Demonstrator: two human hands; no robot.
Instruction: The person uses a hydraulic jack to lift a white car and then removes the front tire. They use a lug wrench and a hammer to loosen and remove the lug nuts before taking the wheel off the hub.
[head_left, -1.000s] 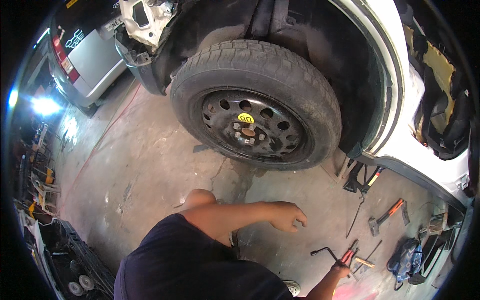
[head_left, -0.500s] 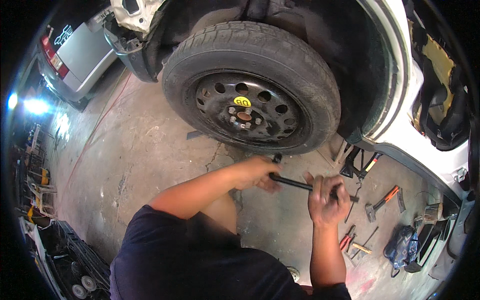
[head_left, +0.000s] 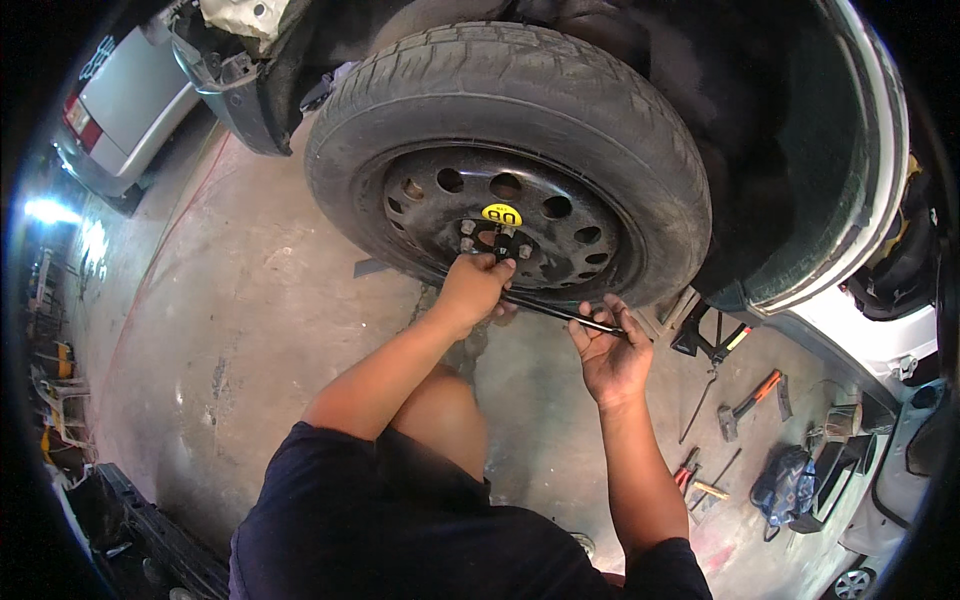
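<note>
A black steel wheel [head_left: 560,235] with a worn tire [head_left: 345,195] fills the upper middle, a yellow round sticker [head_left: 501,215] near its hub. Lug nuts [head_left: 467,228] ring the rusty center. My left hand [head_left: 472,295] grips the head end of a black lug wrench [head_left: 550,309], its dark socket [head_left: 504,248] up against the lower lug nuts. Whether it is fully seated on a nut cannot be told. Toward the handle's outer end, my right hand [head_left: 613,365] holds the bar, palm up, with fingers bent loosely around it.
Right of the wheel stand a black jack [head_left: 700,335] and its rod. An orange-handled hammer [head_left: 750,405], red-handled pliers [head_left: 686,470] and a blue patterned bag [head_left: 785,487] lie on the concrete. The white car's fender [head_left: 850,260] curves overhead; a silver vehicle [head_left: 140,95] stands far left.
Both hands have brought the lug wrench up and left, from in front of the tire to the hub. The wheel now looks closer, as the view has shifted toward it.
</note>
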